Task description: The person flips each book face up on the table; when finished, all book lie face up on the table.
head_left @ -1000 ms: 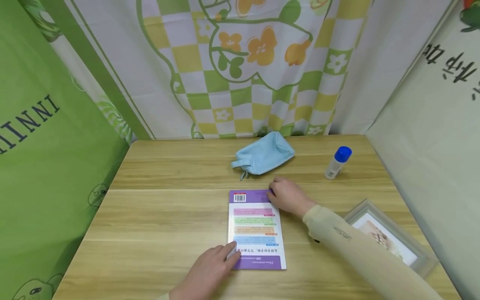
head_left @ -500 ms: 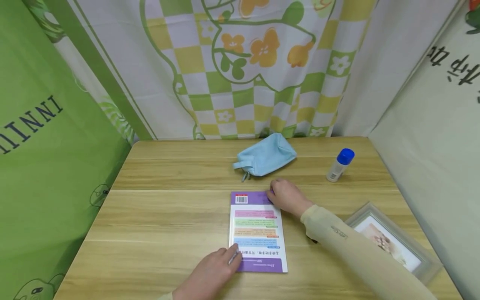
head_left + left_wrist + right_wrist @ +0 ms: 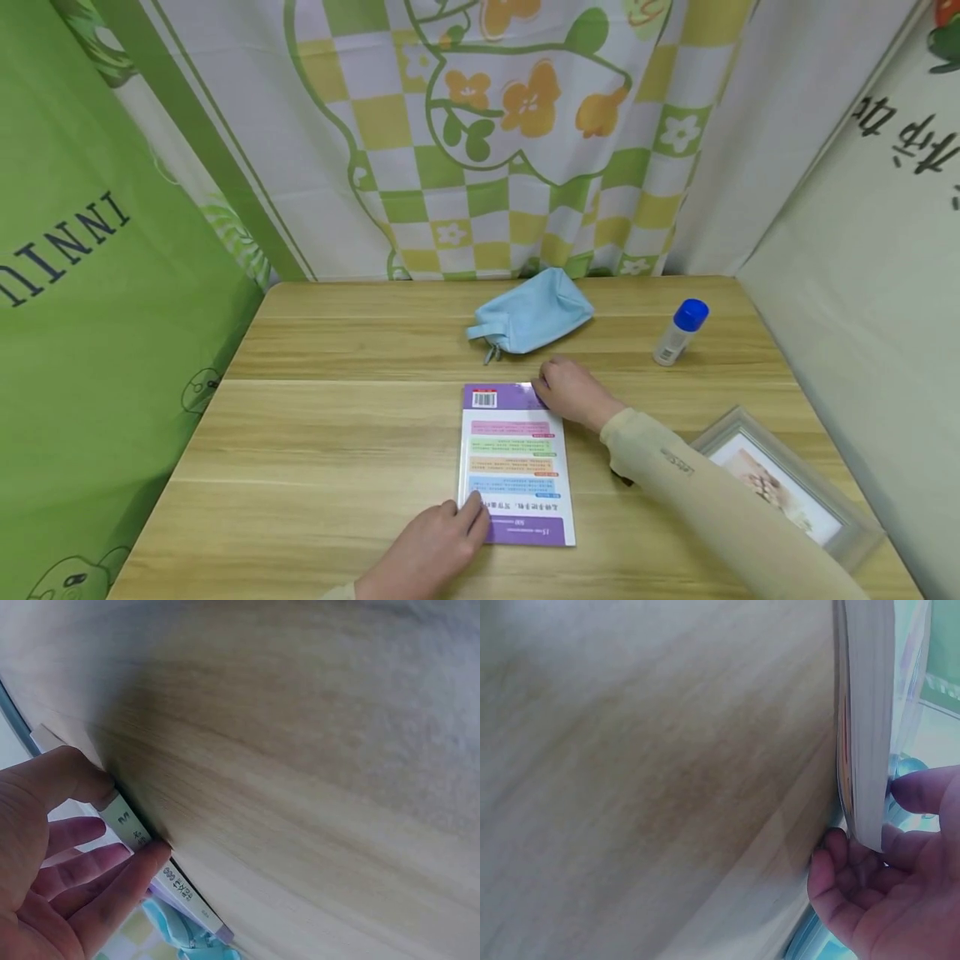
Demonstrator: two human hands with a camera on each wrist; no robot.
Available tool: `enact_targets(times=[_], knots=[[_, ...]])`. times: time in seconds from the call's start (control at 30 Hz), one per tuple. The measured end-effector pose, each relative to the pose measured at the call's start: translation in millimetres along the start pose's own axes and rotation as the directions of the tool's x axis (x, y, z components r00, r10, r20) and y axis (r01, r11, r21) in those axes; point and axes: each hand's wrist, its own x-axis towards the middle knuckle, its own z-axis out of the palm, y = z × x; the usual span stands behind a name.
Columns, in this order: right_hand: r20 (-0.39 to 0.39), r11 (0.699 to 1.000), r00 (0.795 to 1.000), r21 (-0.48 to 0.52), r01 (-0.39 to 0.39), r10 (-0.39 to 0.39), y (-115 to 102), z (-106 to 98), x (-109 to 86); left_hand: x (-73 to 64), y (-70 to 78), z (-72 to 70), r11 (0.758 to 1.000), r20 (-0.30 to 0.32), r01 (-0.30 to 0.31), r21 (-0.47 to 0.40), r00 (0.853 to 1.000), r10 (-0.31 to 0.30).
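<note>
A book point(image 3: 517, 467) with a purple and white back cover lies on the wooden table, its barcode end toward the far side. My left hand point(image 3: 431, 546) holds its near-left corner. The left wrist view shows the thumb and a finger against the printed spine point(image 3: 187, 892). My right hand point(image 3: 573, 392) grips the far-right corner. In the right wrist view its thumb point(image 3: 922, 791) is at the cover side, with curled fingers point(image 3: 829, 889) at the corner of the page block point(image 3: 866, 712). The right fingertips are partly hidden in the head view.
A light blue zip pouch point(image 3: 534, 312) lies just beyond the book. A glue bottle with a blue cap point(image 3: 681, 332) stands at the back right. The right sleeve point(image 3: 697, 483) partly covers a grey picture frame point(image 3: 862, 537). Curtains point(image 3: 480, 200) hang behind the table point(image 3: 322, 433).
The left fingers have shifted slightly at the near-left corner of the book. The right hand stays at the far-right corner. The whole scene sits slightly lower and to the right in view.
</note>
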Motion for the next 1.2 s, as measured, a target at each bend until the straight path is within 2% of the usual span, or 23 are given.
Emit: enact_targets(times=[0.2,0.73,1.2], knots=[[0.008,1.0,1.0,0.016,-0.011,0.011,-2.0,-1.9,-2.0,-1.6,0.5,1.6,0.999,-0.002,-0.026,0.038,1.0,0.026],[0.025,0.999,0.999,0.039,-0.027,0.026,-3.2,-3.9,-5.3,-5.6,0.2,0.5,0.999,-0.026,-0.03,0.042,0.999,0.031],[0.039,0.993,0.999,0.117,-0.017,0.012,2.1,-6.5,-5.6,-8.2,0.1,-1.6,0.997,-0.07,-0.045,0.055,0.996,0.049]])
